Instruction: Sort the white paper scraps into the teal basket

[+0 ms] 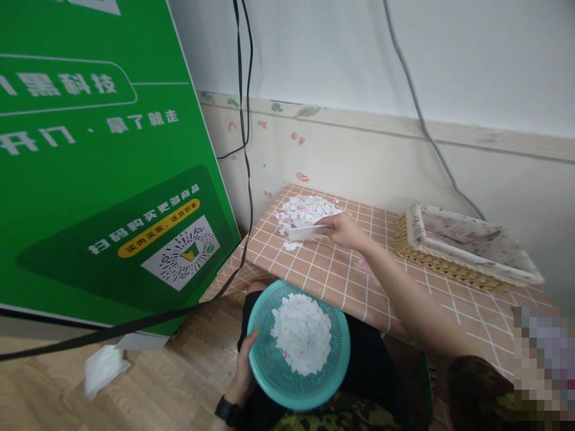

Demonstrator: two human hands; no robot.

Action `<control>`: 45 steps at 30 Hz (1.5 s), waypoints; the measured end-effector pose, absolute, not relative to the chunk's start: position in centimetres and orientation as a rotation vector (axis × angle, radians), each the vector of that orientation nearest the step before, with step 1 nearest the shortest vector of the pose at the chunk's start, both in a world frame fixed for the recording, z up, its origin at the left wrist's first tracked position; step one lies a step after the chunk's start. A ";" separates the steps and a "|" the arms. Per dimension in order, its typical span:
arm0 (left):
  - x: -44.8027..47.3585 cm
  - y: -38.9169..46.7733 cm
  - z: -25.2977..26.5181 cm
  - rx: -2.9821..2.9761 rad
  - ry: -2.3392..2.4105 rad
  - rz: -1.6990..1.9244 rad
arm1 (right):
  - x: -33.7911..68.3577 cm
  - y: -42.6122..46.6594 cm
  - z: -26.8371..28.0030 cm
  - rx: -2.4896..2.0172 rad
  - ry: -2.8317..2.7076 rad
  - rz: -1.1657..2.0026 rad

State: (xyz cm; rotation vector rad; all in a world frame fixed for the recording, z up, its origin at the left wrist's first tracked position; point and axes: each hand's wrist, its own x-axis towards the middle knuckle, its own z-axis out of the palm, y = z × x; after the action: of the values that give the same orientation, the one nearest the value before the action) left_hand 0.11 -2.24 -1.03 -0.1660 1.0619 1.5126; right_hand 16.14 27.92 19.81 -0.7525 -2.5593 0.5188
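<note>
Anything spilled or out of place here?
Two things: a white item, perhaps a plastic bag, lies on the wood-look floor like dropped litter, and a black cable sags in front of the green panel.

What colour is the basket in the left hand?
The basket in the left hand is turquoise; the head view shows it best.

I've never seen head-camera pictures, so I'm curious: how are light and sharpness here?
In the head view, light is soft, without strong glare on the green sign; in the head view, paper scraps in the turquoise colander look slightly blurred; in the head view's lower right corner, coarse pixel blocks hide detail.
</note>
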 end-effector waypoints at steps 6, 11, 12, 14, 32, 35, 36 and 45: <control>0.1 -2.2 -0.9 -0.153 1.055 1.481 | 15.1 28.0 19.3 -0.842 -2.483 0.439; 0.1 -2.2 -0.6 -0.160 1.053 1.474 | 14.1 27.7 19.1 -0.873 -2.429 0.404; 0.1 -2.2 -0.6 -0.158 1.049 1.476 | 13.7 27.6 19.0 -0.864 -2.431 0.392; 0.1 -2.3 -0.6 -0.157 1.043 1.481 | 13.0 27.3 18.9 -0.831 -2.449 0.376; 0.1 -2.4 -0.9 -0.145 1.004 1.473 | 12.7 27.4 19.5 -0.844 -2.497 0.394; 0.0 -2.4 -1.0 -0.131 1.009 1.480 | 12.5 27.3 19.5 -0.838 -2.525 0.384; 0.0 -2.4 -1.1 -0.127 1.012 1.484 | 12.4 27.3 19.5 -0.823 -2.539 0.392; 0.1 -2.3 -0.5 -0.165 1.023 1.463 | 10.7 27.1 19.6 -0.697 -2.502 0.512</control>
State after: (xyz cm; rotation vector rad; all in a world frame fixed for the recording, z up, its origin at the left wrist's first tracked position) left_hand 0.14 -2.34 -0.52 -0.1651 1.0229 1.4627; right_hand 10.65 27.06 19.58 -0.6968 -2.5015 0.5121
